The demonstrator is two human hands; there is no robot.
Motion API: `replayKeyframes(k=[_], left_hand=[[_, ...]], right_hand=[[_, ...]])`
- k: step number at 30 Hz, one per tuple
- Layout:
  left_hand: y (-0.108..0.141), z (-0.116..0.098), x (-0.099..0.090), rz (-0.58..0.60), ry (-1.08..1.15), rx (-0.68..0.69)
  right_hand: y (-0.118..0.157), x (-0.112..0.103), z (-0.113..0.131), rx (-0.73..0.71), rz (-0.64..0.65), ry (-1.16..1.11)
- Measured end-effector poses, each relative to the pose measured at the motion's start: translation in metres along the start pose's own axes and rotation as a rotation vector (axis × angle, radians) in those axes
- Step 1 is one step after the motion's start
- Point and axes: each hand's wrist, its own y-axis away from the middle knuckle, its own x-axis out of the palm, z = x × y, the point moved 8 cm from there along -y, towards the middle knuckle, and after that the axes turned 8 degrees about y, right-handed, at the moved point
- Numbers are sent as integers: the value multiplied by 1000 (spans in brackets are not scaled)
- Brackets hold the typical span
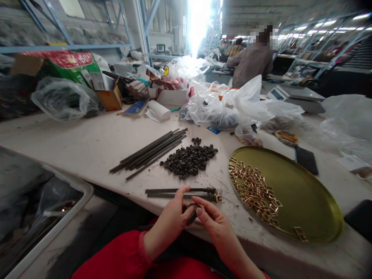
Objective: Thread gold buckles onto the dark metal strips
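Near the table's front edge, my left hand (173, 214) and my right hand (216, 221) meet, fingers closed around a small dark strap piece (192, 215). Its shape is partly hidden by the fingers. Just beyond them lie dark straps with gold buckles (213, 194) at their right ends. Farther back are a heap of small dark loops (190, 159) and a bundle of long dark strips (151, 153). To the right, a round gold-coloured tray (308, 193) holds many gold rectangular buckles (255, 190).
Plastic bags (221, 108), a paper roll (158, 110), a blue booklet (135, 108) and boxes (109, 97) stand along the back. A dark phone-like object (306, 159) lies by the tray. A white bin (84, 193) is at lower left. A person (252, 64) is beyond.
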Motion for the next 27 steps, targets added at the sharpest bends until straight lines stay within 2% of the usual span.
replayKeyframes(k=[2,5,9,11,14,19,23,27], left_hand=[[0,0,1,-3,12,-18],[3,-4,5,53,-26,-22],[9,-10,10,126,-68,-12],[10,-11,10,126,-86,2],[10,-9,9,108,-90,-23],[12,-6,11,128,34,-128],[17,-9,10,119,60,-132],[23,-8,10,121,55,-171]], right_hand=[[0,-2,-1,12,-13,-57],[-1,-8,-6,46,-64,-129],[-2,-15,-11,54,-139,-98],[-2,-16,-11,52,-148,-86],[-2,-11,-11,75,-84,-102],[3,-4,-15,120,89,-112],[8,-3,-17,125,142,-266],[14,5,-22,225,196,-435]])
